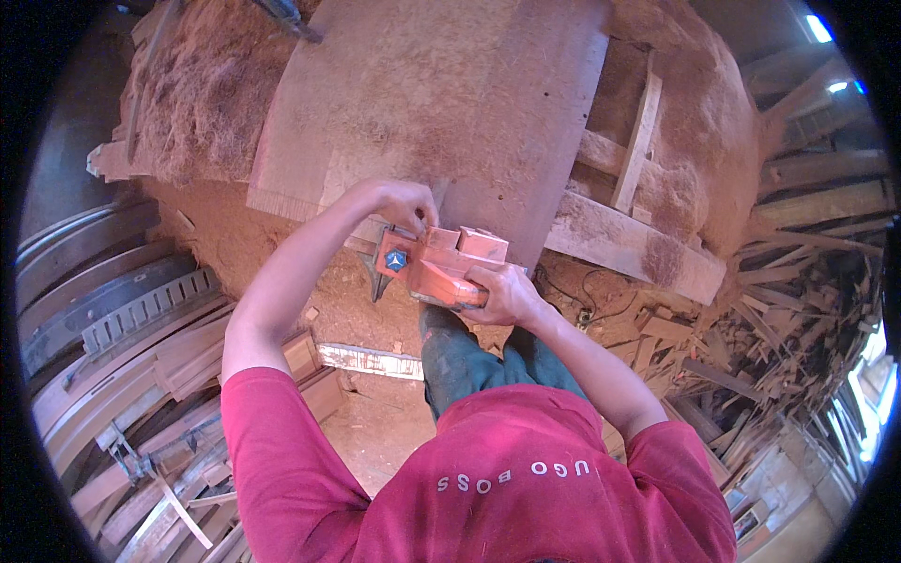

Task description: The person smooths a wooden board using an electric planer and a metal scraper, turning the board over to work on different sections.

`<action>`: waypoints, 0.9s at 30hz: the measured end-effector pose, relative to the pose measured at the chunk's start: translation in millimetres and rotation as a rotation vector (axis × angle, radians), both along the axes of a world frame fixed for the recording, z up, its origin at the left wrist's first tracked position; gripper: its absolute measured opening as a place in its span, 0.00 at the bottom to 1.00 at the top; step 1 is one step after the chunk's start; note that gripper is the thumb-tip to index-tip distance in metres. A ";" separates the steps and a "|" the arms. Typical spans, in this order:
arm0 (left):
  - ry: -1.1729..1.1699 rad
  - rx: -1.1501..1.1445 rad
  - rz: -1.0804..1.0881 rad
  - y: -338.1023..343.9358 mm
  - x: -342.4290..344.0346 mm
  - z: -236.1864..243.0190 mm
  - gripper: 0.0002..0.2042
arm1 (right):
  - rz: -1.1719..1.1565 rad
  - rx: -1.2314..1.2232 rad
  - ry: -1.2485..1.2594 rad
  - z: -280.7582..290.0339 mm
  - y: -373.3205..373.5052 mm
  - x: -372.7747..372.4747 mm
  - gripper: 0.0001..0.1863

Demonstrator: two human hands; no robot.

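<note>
A dusty orange power tool (446,270) with a blue star-shaped knob (395,261) is in front of my body, at the near edge of a board. My right hand (510,295) is closed round its handle end, on the right. At its upper left, my left hand (408,205) has its fingers bent down and pinched together at the tool's edge; what they hold, if anything, is hidden. A dark bracket-like piece (379,281) sticks out from the tool's left side. The tool's underside is hidden, and its exact kind is unclear.
A wide, dusty wooden board (404,103) slopes away ahead of me, with sawdust heaps (202,103) beside it. A thick beam (638,246) lies to the right. Stacked planks (141,375) line the left; scrap wood (760,347) piles up on the right. A thin cable (593,298) lies on the ground.
</note>
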State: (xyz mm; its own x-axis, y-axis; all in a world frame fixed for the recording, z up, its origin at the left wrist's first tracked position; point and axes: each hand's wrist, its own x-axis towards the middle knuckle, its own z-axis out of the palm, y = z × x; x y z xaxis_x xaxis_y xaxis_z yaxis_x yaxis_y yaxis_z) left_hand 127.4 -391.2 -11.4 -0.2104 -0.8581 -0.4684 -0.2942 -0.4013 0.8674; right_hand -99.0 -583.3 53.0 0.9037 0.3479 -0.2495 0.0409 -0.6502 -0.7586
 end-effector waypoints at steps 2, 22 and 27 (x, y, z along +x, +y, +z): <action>0.055 -0.168 0.456 26.2 7.0 -26.9 0.16 | 0.023 0.006 -0.003 1.3 3.6 1.8 0.22; -0.331 -0.156 1.607 73.1 10.8 11.7 0.15 | 0.002 0.036 -0.008 1.3 12.4 9.6 0.21; -0.537 -0.178 2.255 126.0 -78.1 34.7 0.18 | -0.018 0.024 -0.003 -2.3 25.4 13.1 0.20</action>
